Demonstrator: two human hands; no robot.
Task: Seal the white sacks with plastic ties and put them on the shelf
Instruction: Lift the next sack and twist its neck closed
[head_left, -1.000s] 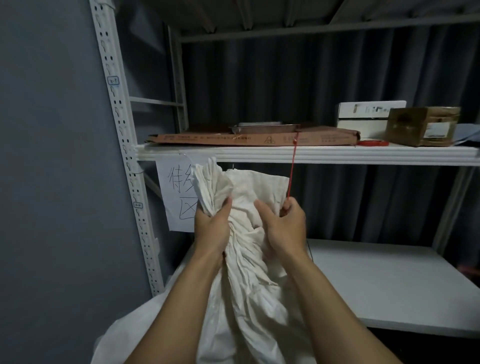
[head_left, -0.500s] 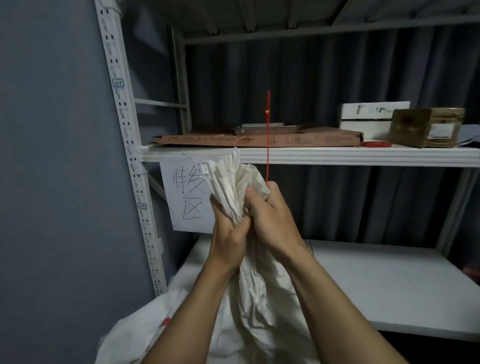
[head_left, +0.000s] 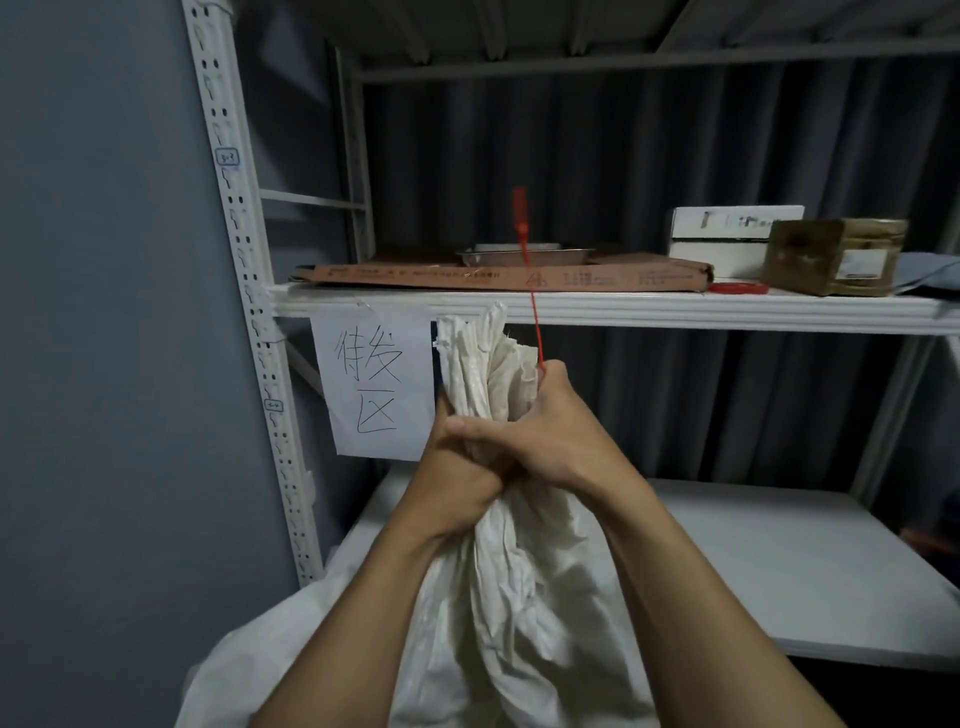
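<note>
Clenching the white sack (head_left: 511, 571) at its gathered neck, left grip (head_left: 453, 483) and right grip (head_left: 556, 441) overlap; the right also pinches an upright red tie (head_left: 530, 291).

Sack (head_left: 498, 597) bottom cut off by the lower edge; its neck is hidden under both hands. Left hand (head_left: 462, 467) fingers mostly covered by right hand (head_left: 550, 441) and sack folds. Red tie (head_left: 530, 291) lower end hidden inside the right hand's grip, top end blurred. Print on flat cardboard (head_left: 498, 273) and white box (head_left: 727, 228) too small to read; brown box (head_left: 831, 257) label blurred. Metal tray (head_left: 524, 254) partly hidden behind cardboard. Shelf (head_left: 623, 312) runs off the right edge.
</note>
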